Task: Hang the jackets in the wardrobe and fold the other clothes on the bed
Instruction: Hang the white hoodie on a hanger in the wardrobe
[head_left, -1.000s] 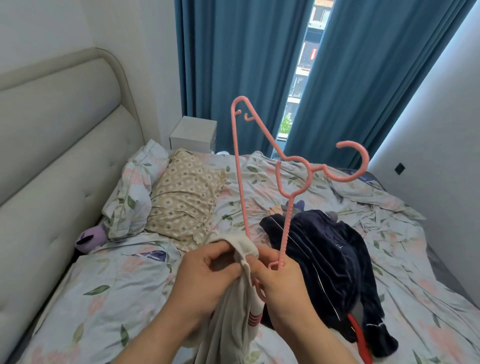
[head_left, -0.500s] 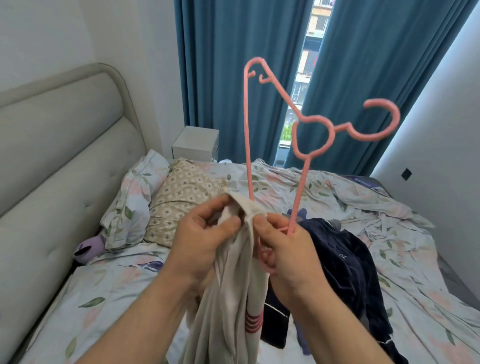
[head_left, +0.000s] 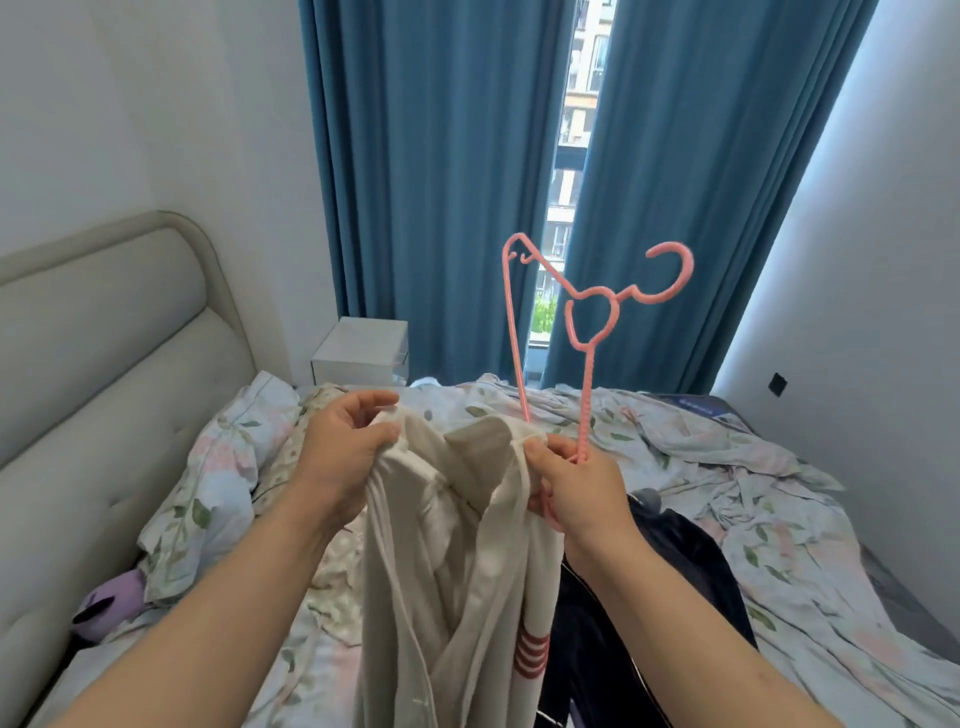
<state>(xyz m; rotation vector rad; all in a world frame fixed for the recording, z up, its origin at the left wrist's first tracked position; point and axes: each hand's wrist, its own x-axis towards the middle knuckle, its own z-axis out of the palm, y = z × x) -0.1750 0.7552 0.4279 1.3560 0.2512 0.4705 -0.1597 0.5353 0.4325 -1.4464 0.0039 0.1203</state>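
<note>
Left grip (head_left: 353, 449) pinches one side of the collar of a cream jacket (head_left: 457, 566) between thumb and curled fingers, held up over the bed (head_left: 789, 525). Right grip (head_left: 576, 491) closes on the opposite side of the same collar and, in the same hold, on the lower end of a pink hanger (head_left: 586, 400). The collar opening is drawn apart between the two hands.

The hanger stands nearly upright above the right grip, hook uppermost and turned to the right. One arm runs down into the collar opening; the ribbed arm passes into the fist. The jacket body hangs between the forearms, with red stripes on its lower right part.

A dark navy garment (head_left: 691, 545) lies crumpled on the bed, just right of the jacket and partly behind the right forearm.

Also noted: grey padded headboard (head_left: 104, 364) at left, white nightstand (head_left: 361, 351) beyond the pillows (head_left: 234, 452), blue curtains (head_left: 441, 182) parted at the window.
</note>
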